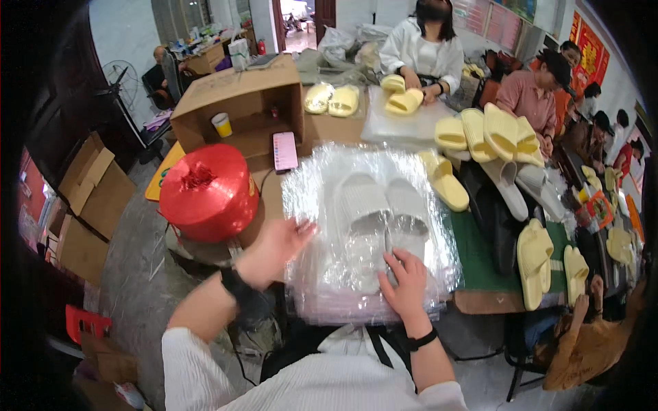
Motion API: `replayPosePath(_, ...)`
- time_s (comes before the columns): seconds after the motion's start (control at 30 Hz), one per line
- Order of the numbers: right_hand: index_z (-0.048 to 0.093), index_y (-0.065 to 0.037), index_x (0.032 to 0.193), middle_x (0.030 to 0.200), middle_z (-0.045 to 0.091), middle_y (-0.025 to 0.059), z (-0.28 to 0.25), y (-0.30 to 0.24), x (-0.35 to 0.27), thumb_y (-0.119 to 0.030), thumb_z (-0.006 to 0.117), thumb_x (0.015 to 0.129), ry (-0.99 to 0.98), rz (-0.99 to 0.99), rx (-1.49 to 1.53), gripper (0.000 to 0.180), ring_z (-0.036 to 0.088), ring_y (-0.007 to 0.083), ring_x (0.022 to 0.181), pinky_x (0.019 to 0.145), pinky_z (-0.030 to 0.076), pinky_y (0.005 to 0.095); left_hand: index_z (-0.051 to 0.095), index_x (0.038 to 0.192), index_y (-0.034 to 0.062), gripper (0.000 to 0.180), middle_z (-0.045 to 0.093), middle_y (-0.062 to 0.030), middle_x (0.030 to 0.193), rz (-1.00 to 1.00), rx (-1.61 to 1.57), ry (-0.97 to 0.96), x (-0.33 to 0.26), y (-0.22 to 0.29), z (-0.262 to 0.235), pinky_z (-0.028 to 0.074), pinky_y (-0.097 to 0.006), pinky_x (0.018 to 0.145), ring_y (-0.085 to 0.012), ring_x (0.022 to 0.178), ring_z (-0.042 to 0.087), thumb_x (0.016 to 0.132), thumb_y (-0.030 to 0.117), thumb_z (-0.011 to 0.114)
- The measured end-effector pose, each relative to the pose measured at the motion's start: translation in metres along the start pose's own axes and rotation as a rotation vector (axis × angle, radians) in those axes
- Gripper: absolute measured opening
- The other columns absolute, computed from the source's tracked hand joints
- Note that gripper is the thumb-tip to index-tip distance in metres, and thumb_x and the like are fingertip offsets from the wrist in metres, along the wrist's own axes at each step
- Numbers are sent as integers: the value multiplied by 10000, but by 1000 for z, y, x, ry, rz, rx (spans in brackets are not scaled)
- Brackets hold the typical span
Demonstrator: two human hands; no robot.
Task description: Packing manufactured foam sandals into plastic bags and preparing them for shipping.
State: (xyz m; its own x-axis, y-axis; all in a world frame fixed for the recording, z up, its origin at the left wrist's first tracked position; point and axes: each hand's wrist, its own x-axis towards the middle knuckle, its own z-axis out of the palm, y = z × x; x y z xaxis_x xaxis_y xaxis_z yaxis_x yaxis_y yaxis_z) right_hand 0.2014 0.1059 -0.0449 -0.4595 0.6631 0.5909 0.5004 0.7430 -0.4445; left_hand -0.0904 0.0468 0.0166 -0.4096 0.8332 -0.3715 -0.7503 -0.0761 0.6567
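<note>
Presently, a pair of white slippers (384, 205) lies inside a clear plastic bag (370, 226) on top of a stack of similar bags at the near edge of the table (480, 267). The right hand (406, 277) rests flat on the bag just below the slippers, fingers spread and gripping nothing, while the left hand (274, 246) sits at the bag's left edge, fingers loosely open. A red spool of twine (208, 192) stands left of the stack, and yellow slippers (493, 133) are piled further right.
</note>
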Motion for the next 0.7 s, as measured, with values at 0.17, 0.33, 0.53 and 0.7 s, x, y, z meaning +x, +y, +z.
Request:
replayPosePath(0.17, 683, -119, 1196, 1226, 616, 108, 3, -18, 7, -200, 745, 777, -5, -64, 62, 431, 575, 311, 1122, 960, 416, 442, 304, 1454, -16, 637, 316, -254, 1487, 605, -72, 198, 116, 209, -15, 506, -476, 1018, -495, 1178, 542, 1013, 388, 523)
replayPosePath(0.33, 682, -120, 1195, 1219, 617, 103, 3, -11, 7, -204, 746, 774, -4, -38, 49, 434, 569, 312, 1137, 964, 413, 446, 435, 1371, 32, 432, 565, -115, 1271, 542, 887, 46, 129, 124, -37, 509, -446, 1008, -309, 1207, 552, 988, 189, 557)
replayPosePath(0.53, 688, -144, 1195, 1209, 616, 81, -2, 0, 0, -241, 749, 796, 29, -9, -10, 415, 574, 291, 1125, 939, 425, 441, 591, 1321, 92, 418, 489, -159, 1460, 928, 1342, -439, -17, -50, 28, 341, -458, 1150, -370, 1392, 411, 929, 219, 658)
replayPosePath(0.7, 698, -136, 1167, 1198, 624, 78, 3, -5, -1, -240, 732, 806, 33, -40, 12, 377, 575, 297, 1122, 940, 434, 446, 564, 1399, 181, 468, 358, -126, 1584, 1177, 1817, -587, -33, -90, 5, 236, -522, 1197, -369, 1461, 324, 950, 298, 623)
